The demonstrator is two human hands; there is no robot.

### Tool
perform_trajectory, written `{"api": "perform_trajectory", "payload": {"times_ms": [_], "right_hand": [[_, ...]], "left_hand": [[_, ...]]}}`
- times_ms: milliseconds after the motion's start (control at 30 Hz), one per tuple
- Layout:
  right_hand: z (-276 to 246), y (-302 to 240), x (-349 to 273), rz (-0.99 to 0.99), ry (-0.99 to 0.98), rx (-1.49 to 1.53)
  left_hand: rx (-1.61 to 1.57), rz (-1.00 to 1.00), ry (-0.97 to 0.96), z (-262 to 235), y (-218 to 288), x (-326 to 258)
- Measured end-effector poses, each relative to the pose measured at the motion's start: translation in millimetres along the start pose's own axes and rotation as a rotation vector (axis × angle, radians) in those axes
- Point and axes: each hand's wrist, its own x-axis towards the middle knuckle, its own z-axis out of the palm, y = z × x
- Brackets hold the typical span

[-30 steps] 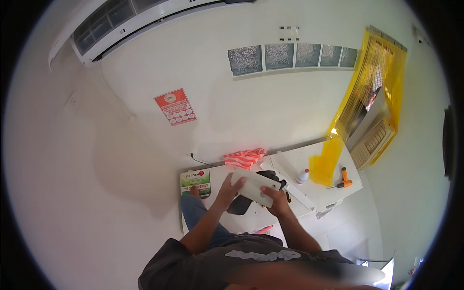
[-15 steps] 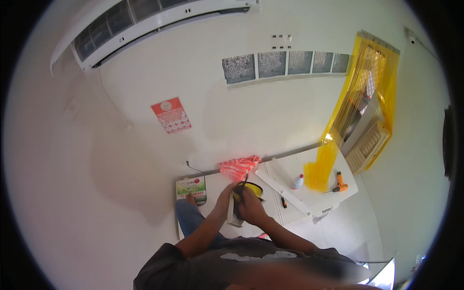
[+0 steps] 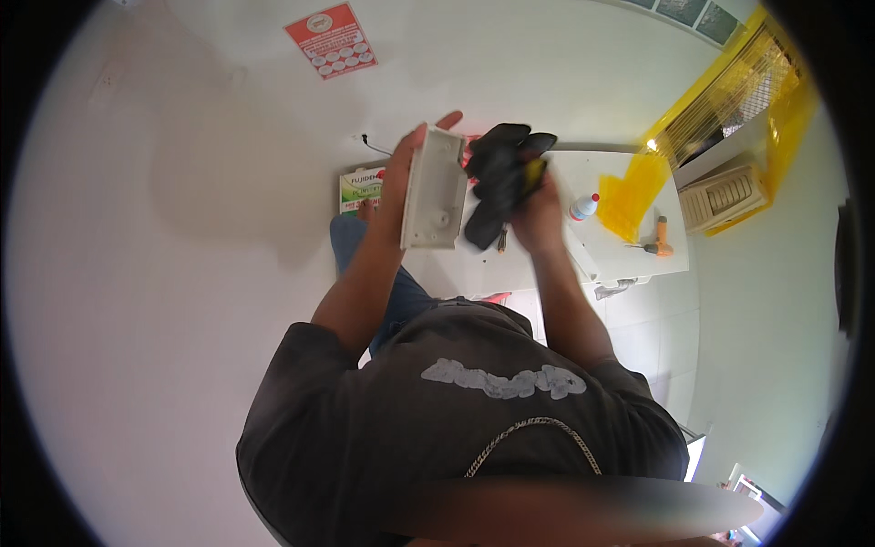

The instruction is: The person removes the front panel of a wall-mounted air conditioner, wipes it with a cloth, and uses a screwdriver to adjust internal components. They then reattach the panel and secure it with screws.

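My left hand [image 3: 398, 182] is wrapped round the side of a cream rectangular plastic box [image 3: 439, 187], whose hollow inside faces up at me. A round boss and small holes show within it. Close to its right side, my right hand [image 3: 541, 217] grips a black work glove [image 3: 499, 182] with a yellow part. The glove's dark fingers spread up and to the left, blurred by motion. Whether there is one glove or a pair, I cannot tell. Behind them a bit of the red-and-white striped cloth [image 3: 472, 144] shows.
On the white surface [image 3: 629, 264] stand a white bottle with a red cap [image 3: 584, 207] and an orange-and-black drill [image 3: 663, 239]. Yellow strip curtain [image 3: 631, 196] drapes onto its right end. A printed carton [image 3: 361, 190] lies at the left, by my bent knee [image 3: 365, 242].
My view has tipped downward. The box and glove are raised and apart, the box to the left with its hollow side showing, the glove to the right with its fingers spread.
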Motion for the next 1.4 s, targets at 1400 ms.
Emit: {"api": "perform_trajectory", "payload": {"times_ms": [1400], "right_hand": [[16,34,-25,-0.483,-0.395,-1.112]], "left_hand": [[0.184,0.237,0.549,-4,18,17]]}}
